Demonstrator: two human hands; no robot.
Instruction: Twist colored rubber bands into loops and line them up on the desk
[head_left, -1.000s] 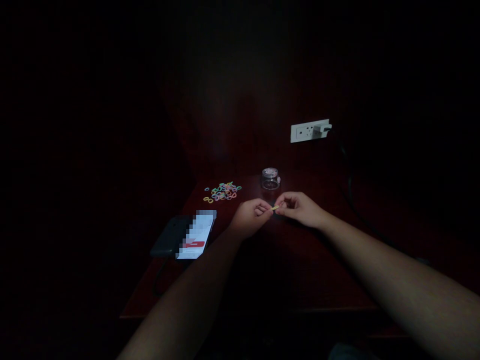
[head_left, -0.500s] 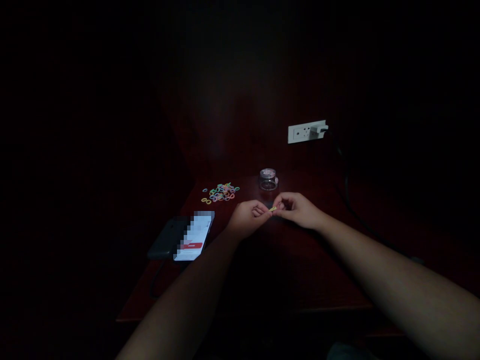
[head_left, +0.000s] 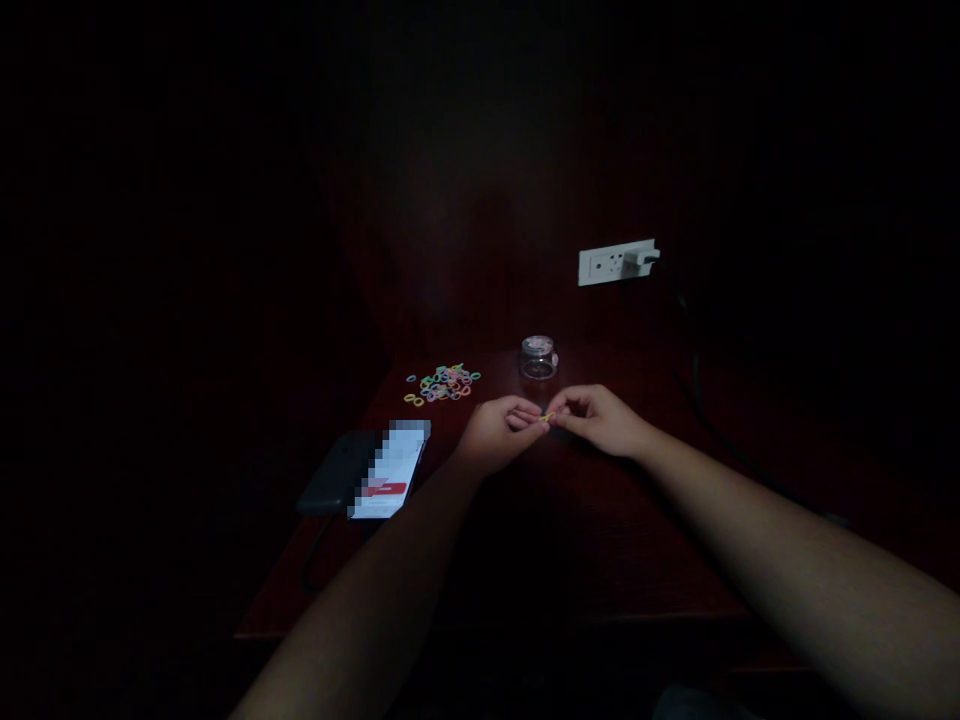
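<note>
My left hand (head_left: pixel 498 434) and my right hand (head_left: pixel 600 420) meet over the dark red table (head_left: pixel 570 560). Between their fingertips they pinch a small yellow band (head_left: pixel 547 417), partly covered by the fingers. Beyond them stands a clear round container (head_left: pixel 538 358) with a pinkish top. To the left of it lies a loose pile of small coloured bands (head_left: pixel 448 382), with two yellow ones (head_left: pixel 414 400) at its near left edge.
A phone with a lit screen (head_left: pixel 391 470) lies left of my left forearm, beside a dark flat object (head_left: pixel 336 472) with a cable. On the back wall is a white socket (head_left: pixel 616 262); its plugged-in black cable runs down at the right.
The yellow band has turned slightly between my fingertips and shows thinner. Both hands stay in nearly the same place; the view has shifted very slightly.
</note>
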